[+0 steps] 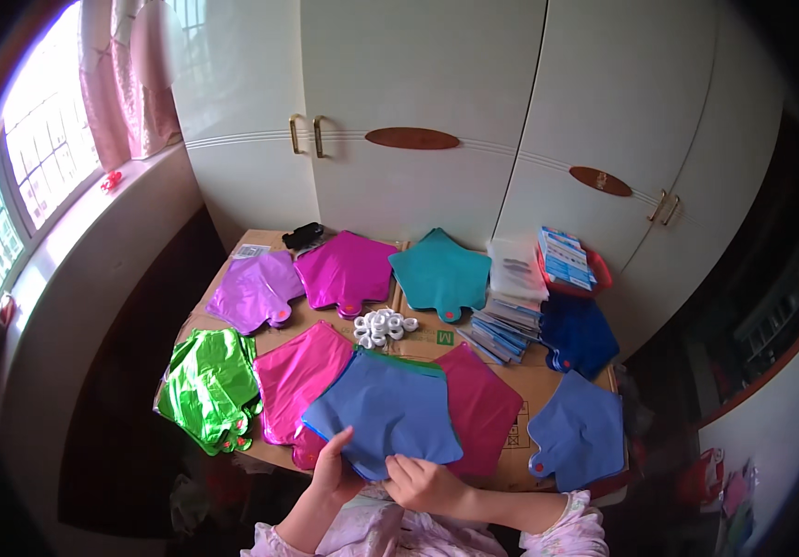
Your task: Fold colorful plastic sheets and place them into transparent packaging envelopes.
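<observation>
In front of me, both hands hold a flat, uninflated blue star foil balloon by its near edge. A green edge shows behind its top, so other sheets lie under it. My left hand grips the left side, thumb on top. My right hand pinches the near edge, with fingers curled. Behind the blue balloon, partly covered, lie a pink star balloon on the left and a magenta one on the right. White ribbon rolls are heaped just beyond it.
More flat star balloons lie around the cardboard-topped table: green, lilac, purple, teal, dark blue and light blue. Fanned leaflets lie near a red basket of packets. White cupboards stand behind.
</observation>
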Action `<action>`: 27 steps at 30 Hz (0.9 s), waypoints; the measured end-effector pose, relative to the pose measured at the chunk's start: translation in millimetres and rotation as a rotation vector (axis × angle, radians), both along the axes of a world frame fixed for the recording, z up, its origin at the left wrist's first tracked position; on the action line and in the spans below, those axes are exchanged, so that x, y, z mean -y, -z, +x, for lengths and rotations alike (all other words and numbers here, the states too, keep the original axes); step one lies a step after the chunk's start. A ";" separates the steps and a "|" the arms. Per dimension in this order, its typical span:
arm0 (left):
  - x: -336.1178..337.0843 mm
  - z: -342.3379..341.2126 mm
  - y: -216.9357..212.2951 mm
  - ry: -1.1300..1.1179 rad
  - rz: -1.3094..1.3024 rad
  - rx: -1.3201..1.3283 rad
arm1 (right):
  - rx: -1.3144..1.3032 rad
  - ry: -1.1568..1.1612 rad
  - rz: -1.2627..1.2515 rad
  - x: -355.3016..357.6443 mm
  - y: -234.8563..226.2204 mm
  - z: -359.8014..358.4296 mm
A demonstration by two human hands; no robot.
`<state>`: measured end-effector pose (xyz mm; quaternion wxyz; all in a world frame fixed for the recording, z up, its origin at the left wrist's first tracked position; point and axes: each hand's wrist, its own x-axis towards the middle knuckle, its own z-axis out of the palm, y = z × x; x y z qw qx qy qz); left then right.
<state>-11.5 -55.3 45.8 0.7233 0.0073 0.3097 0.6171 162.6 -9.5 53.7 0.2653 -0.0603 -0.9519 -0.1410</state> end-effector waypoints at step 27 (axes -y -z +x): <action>31.8 -3.6 41.0 0.382 -0.184 -0.022 | -1.063 0.304 -1.874 -54.3 43.3 86.3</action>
